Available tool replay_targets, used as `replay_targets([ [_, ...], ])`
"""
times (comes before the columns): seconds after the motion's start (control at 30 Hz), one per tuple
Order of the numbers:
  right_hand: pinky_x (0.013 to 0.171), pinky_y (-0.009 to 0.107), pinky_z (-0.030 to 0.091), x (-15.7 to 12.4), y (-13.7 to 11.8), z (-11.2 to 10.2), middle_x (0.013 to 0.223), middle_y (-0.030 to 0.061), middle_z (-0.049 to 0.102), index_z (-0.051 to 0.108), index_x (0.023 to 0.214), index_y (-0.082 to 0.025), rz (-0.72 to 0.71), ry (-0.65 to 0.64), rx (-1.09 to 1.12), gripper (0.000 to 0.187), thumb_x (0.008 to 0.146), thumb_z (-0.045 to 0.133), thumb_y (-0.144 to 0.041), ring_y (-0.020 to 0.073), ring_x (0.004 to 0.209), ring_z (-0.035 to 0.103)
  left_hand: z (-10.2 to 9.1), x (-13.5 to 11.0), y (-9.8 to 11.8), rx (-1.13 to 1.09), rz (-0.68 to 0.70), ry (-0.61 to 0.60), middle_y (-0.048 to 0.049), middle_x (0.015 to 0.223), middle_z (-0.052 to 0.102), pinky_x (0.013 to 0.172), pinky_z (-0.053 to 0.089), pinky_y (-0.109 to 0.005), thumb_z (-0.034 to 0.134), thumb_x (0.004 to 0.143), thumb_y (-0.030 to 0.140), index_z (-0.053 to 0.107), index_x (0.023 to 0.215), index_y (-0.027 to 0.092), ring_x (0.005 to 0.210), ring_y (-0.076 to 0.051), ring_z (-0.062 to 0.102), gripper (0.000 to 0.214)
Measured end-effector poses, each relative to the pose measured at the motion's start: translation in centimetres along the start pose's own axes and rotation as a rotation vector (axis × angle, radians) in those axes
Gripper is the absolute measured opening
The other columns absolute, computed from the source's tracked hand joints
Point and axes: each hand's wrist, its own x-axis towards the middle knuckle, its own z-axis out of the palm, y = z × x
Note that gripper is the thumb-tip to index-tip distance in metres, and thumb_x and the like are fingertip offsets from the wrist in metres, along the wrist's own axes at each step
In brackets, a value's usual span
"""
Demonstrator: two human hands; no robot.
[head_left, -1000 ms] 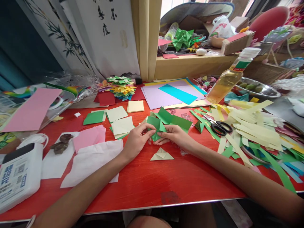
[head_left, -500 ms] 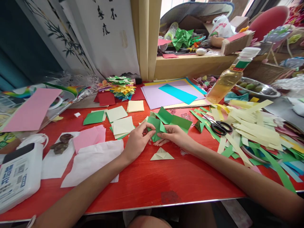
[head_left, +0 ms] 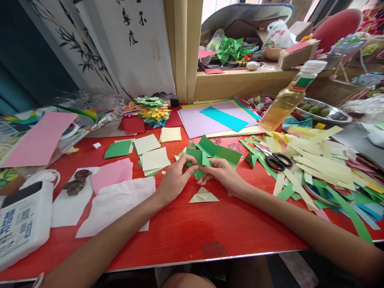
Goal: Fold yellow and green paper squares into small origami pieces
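Note:
Between my two hands is a creased square of green paper [head_left: 194,155]. My left hand [head_left: 177,176] pinches its left side, thumb in front and fingers behind. On the right, my right hand [head_left: 221,173] grips the lower right part between thumb and fingers. Just beyond lie other creased green sheets [head_left: 223,151], partly hidden by the held one. A folded cream paper triangle [head_left: 204,195] rests on the red table right below my hands. Left of my hands are stacks of cream squares [head_left: 155,159]. To the right sits a small folded green piece [head_left: 251,159].
Scissors [head_left: 277,161] with black handles lie by a heap of paper strips [head_left: 324,160] on the red table [head_left: 180,236]. A bottle [head_left: 283,102] stands at the back right. Pink paper [head_left: 112,174], white tissue [head_left: 120,206] and a white tissue pack [head_left: 25,220] are left.
Both hands keep hold of the green paper, with a slight shift of the fingers. The right fingers are curled a little more under its lower edge. The rest stays put.

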Motion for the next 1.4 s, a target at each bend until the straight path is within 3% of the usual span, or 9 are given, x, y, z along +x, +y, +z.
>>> replay_targets([
  [0.13,0.051,0.021,0.046,-0.1,0.0,0.3,0.060,0.0042,0.064,0.058,0.075,-0.012,-0.020,0.054,-0.018,0.023,0.076,0.059,-0.036,0.0126,0.053,0.061,0.1,0.0,-0.2,0.003,0.036,-0.025,0.0040,0.067,0.047,0.060,0.035,-0.023,0.046,0.084,0.030,0.049,0.096,0.023,0.061,-0.011,0.045,0.014],
  [0.33,0.034,0.019,0.015,-0.5,-0.3,0.5,0.037,-0.0030,0.052,0.052,0.070,-0.016,-0.013,0.131,-0.041,0.021,0.078,0.056,-0.035,0.0044,0.030,0.024,0.4,0.0,-0.7,-0.049,0.045,-0.102,0.0018,0.079,0.046,0.064,0.037,-0.025,0.050,0.082,0.028,0.041,0.118,0.030,0.069,-0.013,0.045,0.037],
  [0.43,0.035,0.021,0.010,-0.4,-0.4,0.3,0.033,-0.0055,0.044,0.044,0.063,-0.018,-0.027,0.206,0.009,0.028,0.075,0.058,-0.038,0.0047,0.031,0.019,0.5,0.0,-0.8,-0.133,0.063,-0.147,0.0020,0.078,0.043,0.066,0.039,-0.026,0.054,0.079,0.026,0.030,0.128,0.032,0.069,-0.013,0.044,0.055],
  [0.57,0.035,0.021,0.014,-0.2,-0.2,0.2,0.038,-0.0029,0.050,0.045,0.064,-0.018,-0.041,0.210,-0.021,0.030,0.077,0.055,-0.042,0.0055,0.031,0.025,0.6,0.1,-0.8,-0.272,0.004,-0.067,0.0019,0.079,0.045,0.068,0.041,-0.027,0.060,0.076,0.033,0.020,0.130,0.027,0.070,-0.012,0.046,0.068],
  [0.83,0.043,0.020,0.038,-0.3,-0.5,0.6,0.048,-0.0028,0.056,0.048,0.087,-0.017,-0.018,0.052,-0.076,0.026,0.080,0.054,-0.042,0.0111,0.041,0.052,0.4,0.2,-0.4,-0.287,-0.056,-0.081,-0.0021,0.086,0.055,0.074,0.043,-0.029,0.053,0.081,0.031,0.040,0.113,0.021,0.083,-0.016,0.054,0.036],
  [0.93,0.045,0.021,0.041,-0.3,-0.4,0.5,0.052,-0.0026,0.058,0.045,0.091,-0.018,-0.033,0.043,-0.071,0.032,0.083,0.047,-0.049,0.0112,0.043,0.054,0.4,0.3,-0.7,-0.267,-0.072,-0.077,-0.0027,0.085,0.056,0.068,0.043,-0.027,0.054,0.080,0.034,0.045,0.110,0.020,0.080,-0.016,0.054,0.034],
  [1.03,0.047,0.022,0.042,-0.1,0.0,0.3,0.053,-0.0020,0.058,0.043,0.082,-0.019,-0.088,0.058,-0.116,0.035,0.086,0.037,-0.053,0.0114,0.045,0.055,0.4,0.5,-0.9,-0.238,-0.082,-0.074,-0.0012,0.080,0.055,0.063,0.042,-0.025,0.055,0.078,0.036,0.048,0.106,0.020,0.072,-0.014,0.052,0.033],
  [1.2,0.046,0.022,0.042,0.2,0.7,0.1,0.053,-0.0020,0.057,0.042,0.077,-0.019,-0.111,0.068,-0.133,0.033,0.085,0.039,-0.051,0.0120,0.046,0.057,0.3,0.6,-1.0,-0.231,-0.101,-0.079,-0.0006,0.072,0.054,0.055,0.041,-0.023,0.056,0.077,0.039,0.053,0.095,0.018,0.065,-0.013,0.049,0.028],
  [1.4,0.048,0.021,0.045,0.2,0.7,0.1,0.063,0.0005,0.060,0.047,0.078,-0.017,-0.083,-0.048,-0.166,0.035,0.087,0.038,-0.050,0.0098,0.046,0.056,0.2,0.6,-1.1,-0.364,-0.136,-0.107,-0.0001,0.080,0.056,0.050,0.040,-0.020,0.055,0.078,0.036,0.045,0.105,0.021,0.065,-0.012,0.050,0.033],
])
